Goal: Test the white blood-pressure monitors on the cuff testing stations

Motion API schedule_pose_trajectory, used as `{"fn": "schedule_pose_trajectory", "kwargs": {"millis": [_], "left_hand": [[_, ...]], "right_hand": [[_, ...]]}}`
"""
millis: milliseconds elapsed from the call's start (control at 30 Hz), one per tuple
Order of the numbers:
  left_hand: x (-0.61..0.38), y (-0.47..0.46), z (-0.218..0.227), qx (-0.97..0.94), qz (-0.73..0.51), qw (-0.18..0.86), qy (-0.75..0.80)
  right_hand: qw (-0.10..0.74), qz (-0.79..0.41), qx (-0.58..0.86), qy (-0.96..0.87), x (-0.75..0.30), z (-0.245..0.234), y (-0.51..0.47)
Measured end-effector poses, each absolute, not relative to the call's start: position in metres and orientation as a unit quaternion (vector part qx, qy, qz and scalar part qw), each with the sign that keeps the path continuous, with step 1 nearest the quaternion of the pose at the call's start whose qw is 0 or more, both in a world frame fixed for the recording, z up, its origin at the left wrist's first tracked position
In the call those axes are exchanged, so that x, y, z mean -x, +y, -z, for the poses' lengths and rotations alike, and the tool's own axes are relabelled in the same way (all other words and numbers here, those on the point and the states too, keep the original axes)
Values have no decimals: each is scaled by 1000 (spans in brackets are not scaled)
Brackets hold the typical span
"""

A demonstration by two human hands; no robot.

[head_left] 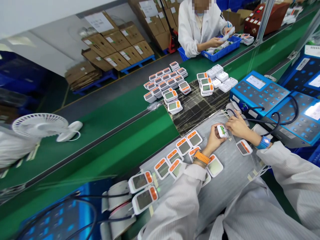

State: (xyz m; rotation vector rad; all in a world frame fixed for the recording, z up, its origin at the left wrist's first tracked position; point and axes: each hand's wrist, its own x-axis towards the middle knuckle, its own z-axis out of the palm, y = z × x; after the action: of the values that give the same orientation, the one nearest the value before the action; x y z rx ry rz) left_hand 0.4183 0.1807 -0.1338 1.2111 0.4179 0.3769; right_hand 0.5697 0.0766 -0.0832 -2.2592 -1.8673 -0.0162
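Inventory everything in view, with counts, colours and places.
monitors: about nine, white and orange, on a grey sheet
cuffed monitors: two, white and orange, on grey cuffs, lower left
stacked monitors: about thirty, white, on a black mat and the belt beyond
test consoles: four, blue, right and lower left
crates: two, blue, at the co-worker
co-worker: one, white coat, far side of the belt
fan: one, white, on the belt, left
cardboard boxes: many, brown, on blue pallets
conveyor belt: green, across the view
left hand: one, orange watch, holding a white monitor
right hand: one, blue wristband, beside that monitor
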Motion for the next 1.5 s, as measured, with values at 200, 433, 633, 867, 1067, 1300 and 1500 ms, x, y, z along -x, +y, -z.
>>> {"fn": "schedule_pose_trajectory", "kwargs": {"millis": [200, 433, 633, 867, 1067, 1300, 1500], "left_hand": [[-420, 181, 130, -589, -159, 766, 201], [-417, 184, 134, -577, -165, 774, 204], [-418, 183, 132, -584, -163, 769, 200], [-419, 183, 134, -597, -166, 758, 203], [-418, 183, 133, -603, -171, 752, 205], [-428, 164, 131, -621, -200, 726, 218], [-397, 189, 103, -812, -224, 458, 286]], "right_hand": [[130, -15, 752, -646, -572, 83, 73], [168, -41, 705, -688, -580, 86, 60], [149, -20, 681, -717, -581, 89, 59], [147, -8, 684, -715, -583, 91, 57], [148, -17, 695, -704, -580, 96, 59], [125, -32, 701, -702, -580, 86, 58], [152, -30, 678, -719, -601, 88, 48]]}}
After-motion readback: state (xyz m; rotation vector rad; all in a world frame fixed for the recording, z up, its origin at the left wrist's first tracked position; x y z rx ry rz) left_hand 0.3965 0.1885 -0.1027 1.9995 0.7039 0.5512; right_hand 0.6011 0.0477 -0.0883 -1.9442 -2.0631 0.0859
